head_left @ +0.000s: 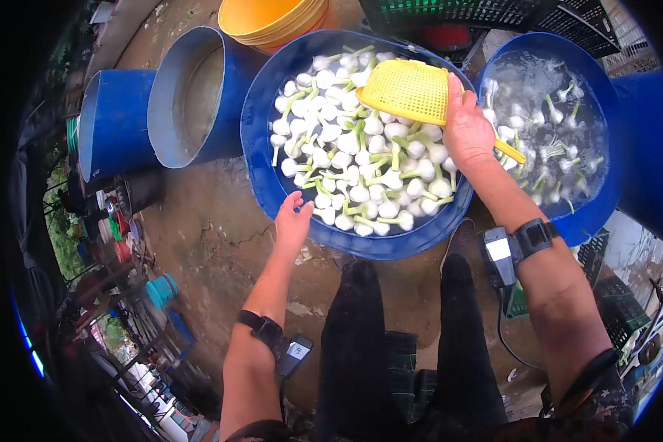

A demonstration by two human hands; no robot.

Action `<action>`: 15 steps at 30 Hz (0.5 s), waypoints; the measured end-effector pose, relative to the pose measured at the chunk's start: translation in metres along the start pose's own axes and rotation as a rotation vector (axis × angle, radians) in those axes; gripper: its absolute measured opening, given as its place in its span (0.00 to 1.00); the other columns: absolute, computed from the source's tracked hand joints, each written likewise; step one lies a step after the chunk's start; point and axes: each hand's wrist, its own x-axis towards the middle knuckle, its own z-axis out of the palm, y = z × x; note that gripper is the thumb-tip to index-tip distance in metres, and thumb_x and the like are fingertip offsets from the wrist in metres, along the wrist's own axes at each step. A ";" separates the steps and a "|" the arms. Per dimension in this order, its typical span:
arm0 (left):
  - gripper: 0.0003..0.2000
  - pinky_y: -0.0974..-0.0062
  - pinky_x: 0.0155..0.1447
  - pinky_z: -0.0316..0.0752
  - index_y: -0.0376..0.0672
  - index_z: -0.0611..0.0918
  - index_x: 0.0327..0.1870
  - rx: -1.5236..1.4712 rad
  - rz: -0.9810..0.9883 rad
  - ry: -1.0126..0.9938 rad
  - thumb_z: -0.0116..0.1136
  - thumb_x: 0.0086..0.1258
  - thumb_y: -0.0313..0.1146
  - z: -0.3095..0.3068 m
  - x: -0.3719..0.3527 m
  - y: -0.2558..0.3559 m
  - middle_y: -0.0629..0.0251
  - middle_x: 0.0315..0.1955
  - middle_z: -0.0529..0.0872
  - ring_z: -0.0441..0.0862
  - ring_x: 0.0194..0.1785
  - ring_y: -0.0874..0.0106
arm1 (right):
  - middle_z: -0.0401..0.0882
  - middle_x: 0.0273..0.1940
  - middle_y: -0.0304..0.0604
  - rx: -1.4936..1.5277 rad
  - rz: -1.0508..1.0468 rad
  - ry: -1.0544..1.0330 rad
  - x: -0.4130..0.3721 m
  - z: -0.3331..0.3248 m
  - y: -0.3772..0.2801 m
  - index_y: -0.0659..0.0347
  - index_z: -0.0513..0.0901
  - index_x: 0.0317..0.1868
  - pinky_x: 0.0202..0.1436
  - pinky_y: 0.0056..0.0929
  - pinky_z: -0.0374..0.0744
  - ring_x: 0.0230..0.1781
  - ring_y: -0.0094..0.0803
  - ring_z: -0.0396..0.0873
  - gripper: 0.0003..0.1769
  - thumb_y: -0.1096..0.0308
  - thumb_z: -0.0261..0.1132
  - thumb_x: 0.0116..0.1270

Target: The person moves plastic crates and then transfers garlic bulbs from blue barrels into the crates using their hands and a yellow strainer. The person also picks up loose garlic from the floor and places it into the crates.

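Note:
My right hand (470,132) is wrapped round the handle of a yellow plastic strainer (407,87), tilted over the far right part of a blue tub (253,140). The strainer's mesh side faces me, so its inside is hidden. White garlic bulbs (357,144) with short green stems fill the tub and float in water. My left hand (293,217) is at the tub's near left rim, its fingers apart and slightly curled, holding nothing. A second blue tub (610,121) on the right holds bubbling water with fewer bulbs (554,110).
Two blue barrels (221,88) lie tipped at the left. Stacked yellow buckets (269,22) stand behind, near black crates (449,15). A teal bucket (161,291) lies on the wet concrete floor (199,243). A cable (502,324) hangs from my right forearm device.

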 end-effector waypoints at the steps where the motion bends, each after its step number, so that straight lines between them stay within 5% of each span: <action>1: 0.25 0.71 0.53 0.72 0.39 0.73 0.57 -0.056 -0.055 0.010 0.61 0.59 0.39 0.002 0.010 0.009 0.57 0.51 0.78 0.79 0.46 0.67 | 0.69 0.44 0.52 -0.144 0.005 0.037 0.009 0.016 -0.002 0.55 0.53 0.67 0.36 0.39 0.80 0.40 0.43 0.79 0.38 0.71 0.59 0.55; 5: 0.37 0.68 0.61 0.64 0.41 0.61 0.67 -0.104 -0.185 0.077 0.61 0.59 0.48 0.026 0.091 -0.029 0.52 0.59 0.69 0.70 0.59 0.61 | 0.69 0.44 0.53 -0.061 0.126 -0.004 0.030 0.080 0.004 0.59 0.54 0.66 0.36 0.39 0.80 0.38 0.44 0.79 0.37 0.72 0.58 0.56; 6: 0.43 0.71 0.63 0.62 0.41 0.56 0.69 -0.106 -0.189 0.066 0.62 0.56 0.53 0.034 0.118 -0.049 0.50 0.62 0.64 0.65 0.64 0.60 | 0.70 0.48 0.55 -0.012 0.179 -0.162 0.037 0.085 0.005 0.61 0.54 0.66 0.41 0.40 0.79 0.42 0.47 0.79 0.36 0.73 0.58 0.56; 7: 0.46 0.58 0.65 0.60 0.48 0.53 0.70 -0.105 -0.130 0.095 0.61 0.54 0.59 0.043 0.137 -0.050 0.51 0.66 0.58 0.60 0.66 0.57 | 0.70 0.48 0.55 -0.030 0.212 -0.156 0.045 0.096 0.006 0.61 0.54 0.66 0.41 0.40 0.79 0.42 0.47 0.79 0.36 0.73 0.58 0.56; 10: 0.46 0.31 0.56 0.54 0.65 0.48 0.71 -0.518 -0.480 -0.163 0.56 0.52 0.68 0.069 0.154 -0.052 0.59 0.70 0.49 0.54 0.68 0.49 | 0.73 0.51 0.61 0.024 0.228 -0.433 0.042 0.128 -0.006 0.65 0.56 0.63 0.52 0.41 0.75 0.50 0.51 0.76 0.34 0.72 0.57 0.55; 13: 0.46 0.35 0.55 0.61 0.55 0.52 0.70 -0.887 -0.422 -0.539 0.55 0.52 0.69 0.099 0.188 -0.084 0.62 0.66 0.60 0.61 0.66 0.56 | 0.76 0.47 0.61 0.126 0.287 -0.571 0.034 0.178 -0.006 0.66 0.65 0.58 0.53 0.41 0.74 0.50 0.52 0.75 0.28 0.72 0.57 0.54; 15: 0.44 0.43 0.57 0.64 0.52 0.58 0.67 -0.877 -0.579 -0.734 0.49 0.55 0.70 0.093 0.184 -0.068 0.62 0.61 0.67 0.67 0.62 0.59 | 0.77 0.45 0.61 0.188 0.314 -0.605 0.018 0.205 -0.012 0.67 0.73 0.50 0.53 0.40 0.74 0.49 0.53 0.75 0.21 0.72 0.58 0.53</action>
